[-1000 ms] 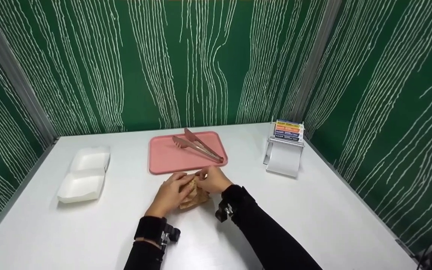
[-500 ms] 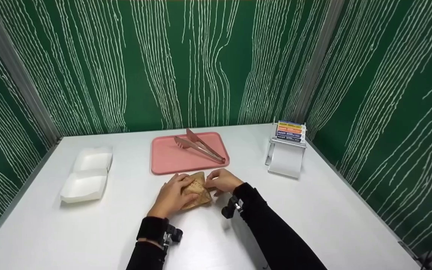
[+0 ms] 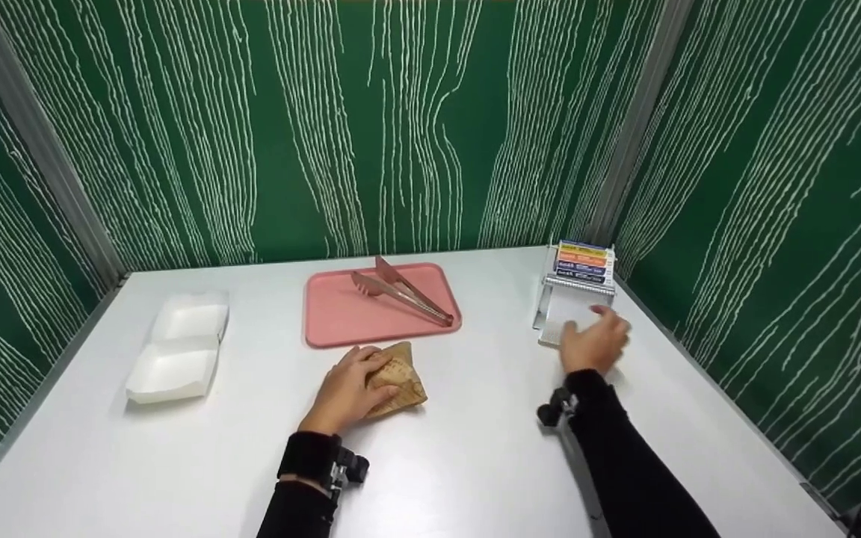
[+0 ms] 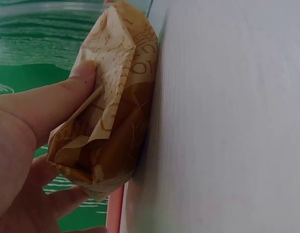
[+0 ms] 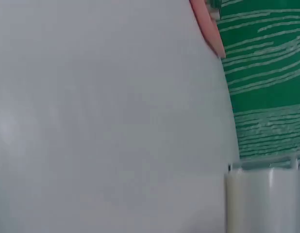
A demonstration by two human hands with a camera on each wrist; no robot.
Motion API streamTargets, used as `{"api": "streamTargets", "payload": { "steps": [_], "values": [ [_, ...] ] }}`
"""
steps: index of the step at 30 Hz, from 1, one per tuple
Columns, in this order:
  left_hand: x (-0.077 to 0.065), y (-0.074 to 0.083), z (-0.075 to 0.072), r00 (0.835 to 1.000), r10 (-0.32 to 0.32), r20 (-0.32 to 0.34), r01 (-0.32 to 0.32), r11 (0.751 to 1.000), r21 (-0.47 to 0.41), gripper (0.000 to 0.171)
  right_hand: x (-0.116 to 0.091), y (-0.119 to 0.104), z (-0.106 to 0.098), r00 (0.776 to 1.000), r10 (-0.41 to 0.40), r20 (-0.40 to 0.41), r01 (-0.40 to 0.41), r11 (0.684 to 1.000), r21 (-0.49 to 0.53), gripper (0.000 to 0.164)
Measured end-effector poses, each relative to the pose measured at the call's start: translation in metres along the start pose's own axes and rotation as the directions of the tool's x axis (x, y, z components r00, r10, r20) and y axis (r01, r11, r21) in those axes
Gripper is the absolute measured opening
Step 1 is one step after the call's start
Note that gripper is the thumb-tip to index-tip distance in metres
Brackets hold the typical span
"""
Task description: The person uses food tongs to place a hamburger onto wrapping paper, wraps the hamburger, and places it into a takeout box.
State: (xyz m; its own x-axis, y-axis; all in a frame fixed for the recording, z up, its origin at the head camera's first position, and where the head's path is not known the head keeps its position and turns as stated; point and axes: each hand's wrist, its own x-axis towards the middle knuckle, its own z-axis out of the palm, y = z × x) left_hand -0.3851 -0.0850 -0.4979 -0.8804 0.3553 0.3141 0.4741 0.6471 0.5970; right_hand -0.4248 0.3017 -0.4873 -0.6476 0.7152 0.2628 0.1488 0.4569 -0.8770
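A brown printed paper-wrapped packet (image 3: 400,379) lies on the white table in front of the tray. My left hand (image 3: 346,390) holds it from the left side. In the left wrist view the thumb (image 4: 75,92) presses on a folded flap of the wrapping paper (image 4: 106,63), with the other fingers behind. What is inside the wrapping is hidden. My right hand (image 3: 595,344), slightly blurred, hovers at the front of a metal dispenser (image 3: 580,273) with colored strips on top and a white sheet in front. Its thumb and fingers are spread, with nothing seen between them.
A pink tray (image 3: 333,321) with metal tongs (image 3: 408,295) on it sits at the middle back. White lidded takeout box (image 3: 176,370) stands unfolded at the left. Green walls (image 3: 415,149) with white streaks enclose the table's back and sides.
My right hand has let go of the packet and moved right to the dispenser. The left hand stays on the packet, whose folded paper now shows more.
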Motion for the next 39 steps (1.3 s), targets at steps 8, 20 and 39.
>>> {"api": "streamTargets", "payload": {
  "steps": [8, 20, 39],
  "values": [
    [0.001, 0.001, 0.001, 1.000, -0.002, -0.005, 0.002, 1.000, -0.004, 0.058, 0.021, 0.043, -0.021, 0.972, 0.219, 0.083, -0.225, 0.972, 0.063, 0.061],
    [-0.004, -0.003, 0.006, 0.999, -0.044, 0.010, 0.044, 0.999, -0.033, 0.059, 0.017, 0.065, -0.011, 0.997, 0.049, 0.065, -0.056, 0.992, 0.114, 0.030],
    [-0.001, -0.004, 0.003, 1.000, -0.012, -0.007, 0.012, 1.000, -0.021, 0.060, 0.017, 0.070, -0.009, 0.997, -0.029, 0.066, 0.023, 0.996, 0.083, 0.031]
  ]
}}
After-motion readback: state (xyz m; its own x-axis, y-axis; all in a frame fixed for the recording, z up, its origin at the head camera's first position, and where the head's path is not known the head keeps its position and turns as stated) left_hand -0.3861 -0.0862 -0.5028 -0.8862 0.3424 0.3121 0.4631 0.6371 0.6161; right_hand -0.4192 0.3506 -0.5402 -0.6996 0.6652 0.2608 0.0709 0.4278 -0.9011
